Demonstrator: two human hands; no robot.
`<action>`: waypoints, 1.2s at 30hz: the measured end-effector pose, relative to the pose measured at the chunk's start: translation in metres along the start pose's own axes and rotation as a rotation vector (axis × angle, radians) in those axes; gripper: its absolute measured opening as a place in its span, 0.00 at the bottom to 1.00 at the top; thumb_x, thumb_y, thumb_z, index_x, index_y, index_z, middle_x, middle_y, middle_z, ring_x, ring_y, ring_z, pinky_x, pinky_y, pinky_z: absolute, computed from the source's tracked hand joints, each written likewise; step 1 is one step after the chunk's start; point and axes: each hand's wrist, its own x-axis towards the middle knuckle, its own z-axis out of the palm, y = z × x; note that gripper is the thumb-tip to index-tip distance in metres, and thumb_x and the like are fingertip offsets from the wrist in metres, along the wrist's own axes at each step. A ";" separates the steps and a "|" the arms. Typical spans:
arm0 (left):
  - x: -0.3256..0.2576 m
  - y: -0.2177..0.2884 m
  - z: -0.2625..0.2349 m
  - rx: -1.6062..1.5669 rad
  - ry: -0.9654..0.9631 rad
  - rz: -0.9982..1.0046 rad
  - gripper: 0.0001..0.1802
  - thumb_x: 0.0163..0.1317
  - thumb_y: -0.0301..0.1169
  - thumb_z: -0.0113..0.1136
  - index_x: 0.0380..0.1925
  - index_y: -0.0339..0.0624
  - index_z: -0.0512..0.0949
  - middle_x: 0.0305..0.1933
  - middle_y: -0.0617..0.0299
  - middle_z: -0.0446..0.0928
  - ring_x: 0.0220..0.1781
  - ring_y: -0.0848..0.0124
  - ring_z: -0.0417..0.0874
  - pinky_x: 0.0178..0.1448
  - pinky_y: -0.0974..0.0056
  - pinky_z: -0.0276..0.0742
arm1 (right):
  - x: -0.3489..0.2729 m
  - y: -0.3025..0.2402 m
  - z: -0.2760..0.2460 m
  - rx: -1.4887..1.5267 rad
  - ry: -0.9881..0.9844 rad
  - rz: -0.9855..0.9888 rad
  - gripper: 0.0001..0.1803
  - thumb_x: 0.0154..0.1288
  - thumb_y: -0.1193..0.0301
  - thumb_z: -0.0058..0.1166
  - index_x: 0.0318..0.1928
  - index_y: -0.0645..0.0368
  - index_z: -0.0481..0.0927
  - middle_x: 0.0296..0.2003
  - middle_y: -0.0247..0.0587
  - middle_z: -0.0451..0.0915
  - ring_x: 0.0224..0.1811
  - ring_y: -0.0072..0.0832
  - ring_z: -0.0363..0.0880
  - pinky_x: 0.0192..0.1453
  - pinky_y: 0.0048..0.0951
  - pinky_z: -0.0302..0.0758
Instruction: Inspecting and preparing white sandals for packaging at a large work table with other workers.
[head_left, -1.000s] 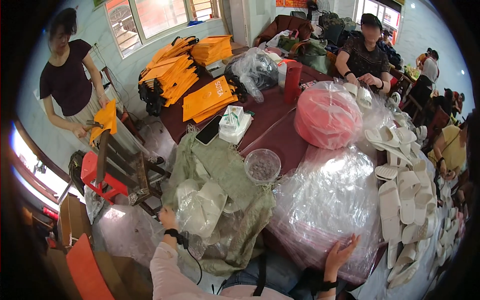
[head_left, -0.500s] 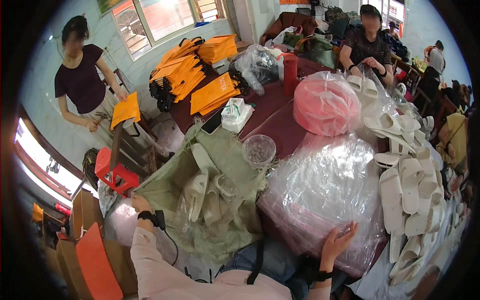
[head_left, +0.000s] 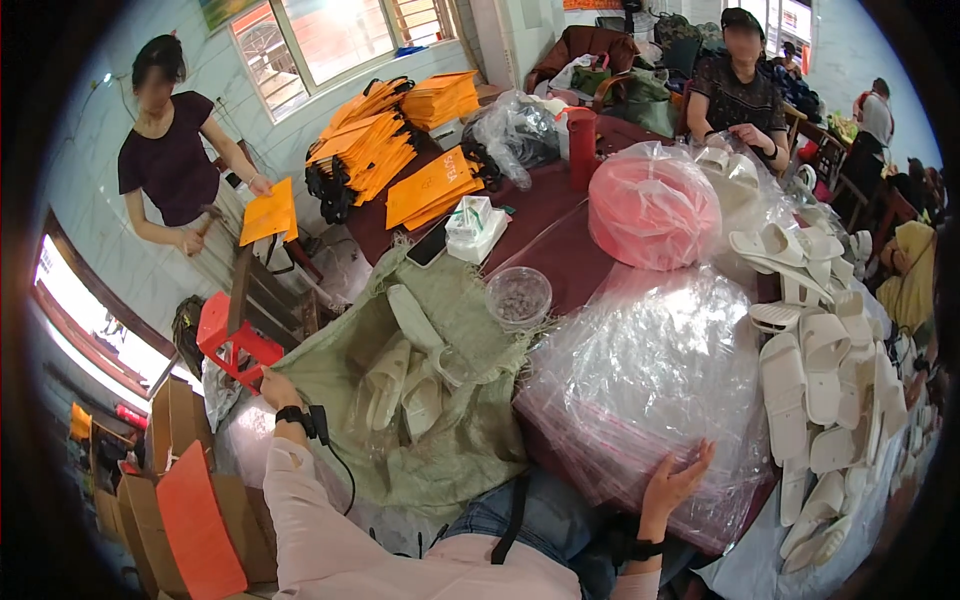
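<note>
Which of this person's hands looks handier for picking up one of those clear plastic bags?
Probably the right hand: it is open at the near edge of the stack of clear plastic bags. The left hand is far off, at the edge of the green woven sack.

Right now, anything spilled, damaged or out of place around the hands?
Nothing spilled or broken. The left hand grips the edge of the green sack holding bagged white slippers; the right hand rests on the clear bag stack. Loose slippers crowd the table's right edge, unevenly heaped.

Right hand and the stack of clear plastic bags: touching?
Touching. The head view shows the right hand with its fingertips lying on the near edge of the stack of clear plastic bags, no gap visible.
</note>
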 end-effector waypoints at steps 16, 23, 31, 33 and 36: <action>-0.140 0.028 0.039 0.205 -0.372 0.517 0.40 0.54 0.33 0.54 0.66 0.37 0.51 0.64 0.28 0.55 0.67 0.37 0.56 0.70 0.49 0.54 | 0.000 0.004 -0.002 -0.015 0.005 -0.027 0.35 0.58 0.77 0.51 0.66 0.68 0.54 0.63 0.56 0.62 0.67 0.48 0.59 0.71 0.42 0.53; -0.237 0.001 0.042 0.362 -1.283 0.617 0.37 0.66 0.51 0.41 0.68 0.39 0.51 0.69 0.34 0.51 0.69 0.39 0.55 0.69 0.47 0.55 | -0.002 0.001 0.001 -0.035 -0.011 -0.015 0.35 0.58 0.77 0.51 0.66 0.68 0.55 0.64 0.55 0.62 0.67 0.48 0.58 0.70 0.43 0.52; -0.311 0.006 -0.008 0.243 -1.748 0.529 0.37 0.69 0.52 0.28 0.69 0.35 0.46 0.74 0.42 0.38 0.75 0.54 0.45 0.74 0.62 0.49 | -0.001 0.001 0.007 -0.028 -0.020 -0.018 0.34 0.58 0.75 0.51 0.65 0.68 0.56 0.63 0.56 0.62 0.67 0.49 0.58 0.70 0.43 0.52; -0.327 0.020 -0.019 0.266 -1.802 0.409 0.37 0.69 0.52 0.28 0.69 0.35 0.46 0.74 0.42 0.36 0.75 0.53 0.47 0.73 0.61 0.51 | 0.000 0.003 0.008 -0.041 -0.006 -0.040 0.34 0.58 0.75 0.50 0.65 0.69 0.55 0.63 0.57 0.61 0.67 0.48 0.58 0.70 0.42 0.53; -0.336 0.050 -0.037 0.395 -1.816 0.332 0.36 0.69 0.52 0.31 0.66 0.34 0.51 0.71 0.40 0.43 0.69 0.50 0.55 0.67 0.57 0.57 | 0.002 0.000 0.004 0.011 0.026 -0.015 0.35 0.58 0.75 0.50 0.65 0.70 0.56 0.62 0.58 0.62 0.66 0.48 0.60 0.69 0.42 0.55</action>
